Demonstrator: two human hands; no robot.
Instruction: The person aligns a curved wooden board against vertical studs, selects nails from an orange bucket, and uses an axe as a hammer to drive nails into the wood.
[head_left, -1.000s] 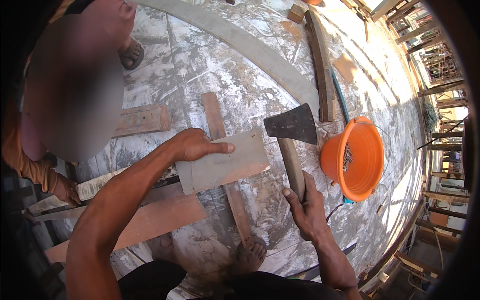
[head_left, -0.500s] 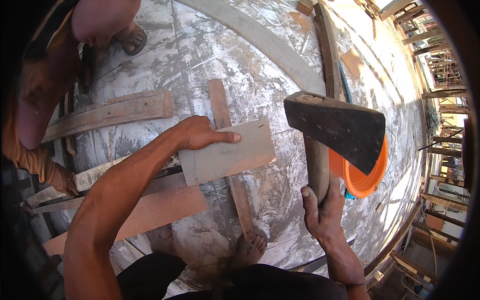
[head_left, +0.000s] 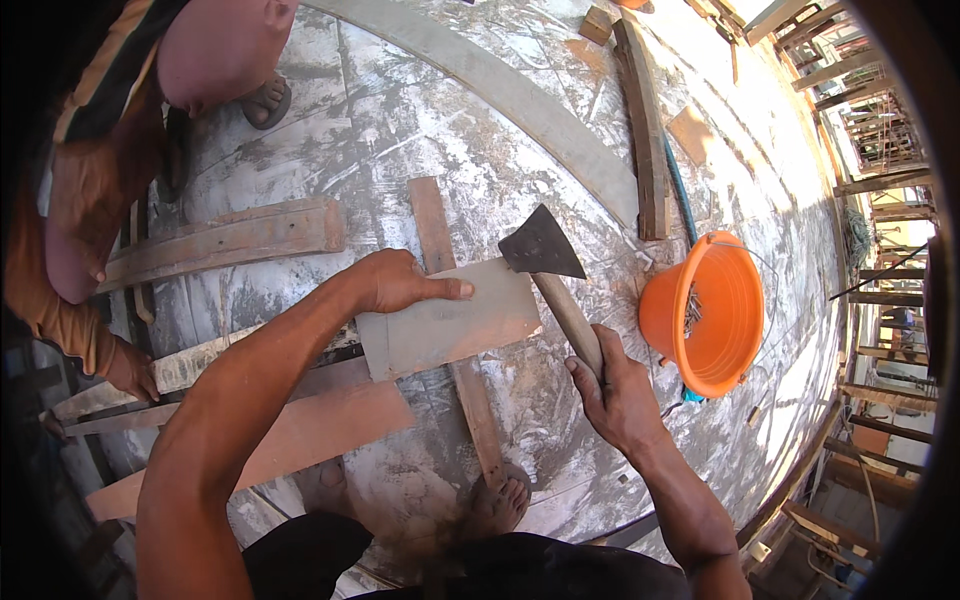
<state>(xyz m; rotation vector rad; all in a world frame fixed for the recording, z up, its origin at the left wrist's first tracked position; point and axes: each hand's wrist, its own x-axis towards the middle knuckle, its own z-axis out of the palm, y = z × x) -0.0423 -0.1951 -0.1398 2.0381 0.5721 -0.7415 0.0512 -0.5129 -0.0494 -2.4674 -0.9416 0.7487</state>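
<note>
1. Floor: big, scuffed, grey and white, everything's sitting on it.
2. Long grey plank: up top, on the floor, well apart from the hands.
3. Orange bucket: right side, tipped toward the camera, near the right hand.
4. Short grey board: middle of the view, across a narrow wood strip. Can't tell if those two touch.
5. Axe: dark head over the board's far right corner; can't tell if it touches. Any lettering on that head is too small to read.
6. Left hand: narrow pinch on the board, thumb flat on top, fingers hidden.
7. Right hand: closed snug around the lower part of the axe's wooden handle.
8. Nails: little pile inside the bucket, look like nails anyway.
</note>
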